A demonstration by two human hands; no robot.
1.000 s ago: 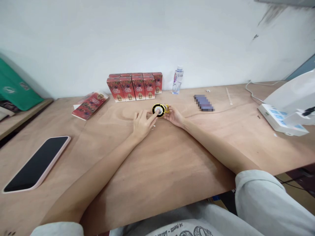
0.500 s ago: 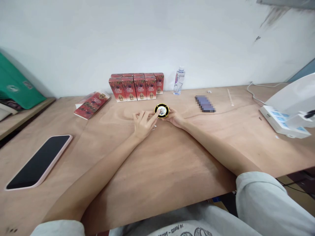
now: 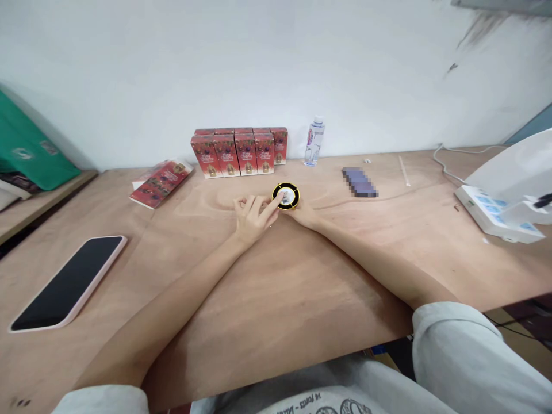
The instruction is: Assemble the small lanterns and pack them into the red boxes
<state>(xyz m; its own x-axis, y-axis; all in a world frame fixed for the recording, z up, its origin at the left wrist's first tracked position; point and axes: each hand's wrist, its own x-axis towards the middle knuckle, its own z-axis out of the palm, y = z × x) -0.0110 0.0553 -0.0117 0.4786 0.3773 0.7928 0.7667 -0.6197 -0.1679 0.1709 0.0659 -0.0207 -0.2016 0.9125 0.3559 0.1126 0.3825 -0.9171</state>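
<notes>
A round object [image 3: 292, 202] with a black ring, gold-yellow trim and a pale picture in its middle is held just above the table, in the centre of the head view. My left hand [image 3: 250, 218] grips its left side, one fingertip lying on the pale middle and the thumb low by the rim. The other left fingers are bent and hold nothing. From below and the right, my right hand [image 3: 305, 214] is closed around the same object, which hides most of its fingers.
Red printed boxes [image 3: 245, 154] stand in rows by the wall, beside a clear water bottle [image 3: 314, 142]. Flattened red packaging [image 3: 160, 185] lies left of them. A phone [image 3: 69, 283] rests at the left, a blurred dark item [image 3: 360, 182] and a power strip [image 3: 495, 210] at the right.
The round object has shifted slightly right and turned its face more toward me. My right fingers have moved further beneath it; the left fingertip stays on its face.
</notes>
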